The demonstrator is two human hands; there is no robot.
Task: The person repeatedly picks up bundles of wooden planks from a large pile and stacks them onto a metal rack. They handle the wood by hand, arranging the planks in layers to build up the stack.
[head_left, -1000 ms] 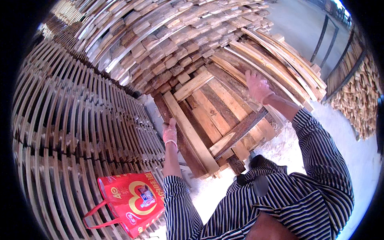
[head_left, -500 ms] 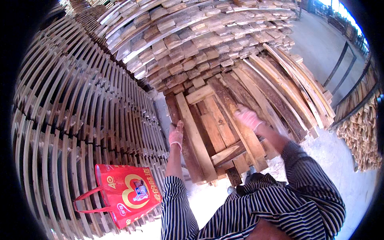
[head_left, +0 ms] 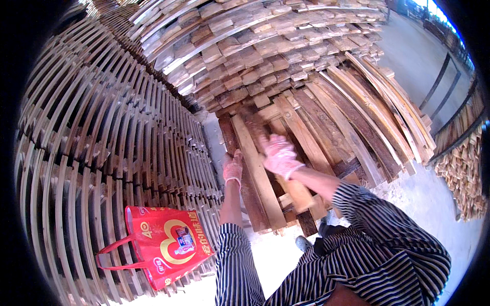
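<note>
Pink-and-white gloves cover both my hands. My left hand (head_left: pixel 233 168) is closed at the outer edge of a dark, bark-edged board (head_left: pixel 250 196) on the left side of the low stack. Closer to the middle, my right hand (head_left: pixel 280 157) is blurred by motion and lies across a loose wooden board (head_left: pixel 298 196), also smeared. This board slants over the stack, its near end pale, and its grip is partly hidden under the glove. A light board (head_left: pixel 260 178) lies between my hands, and another light-brown board (head_left: pixel 301 132) is right of my right hand.
Beyond the low stack rises a big pile of cut boards (head_left: pixel 255 51). Tall racks of spaced slats (head_left: pixel 102 132) line the left, with a red bag (head_left: pixel 168 247) against them. More boards (head_left: pixel 367 112) lie on the right, near a dark metal rail (head_left: pixel 449 127) and another wood pile (head_left: pixel 462 173).
My right hand has swung left across the stack, and a board has shifted left with it. My left hand stays at the left board's edge. The view has shifted slightly.
</note>
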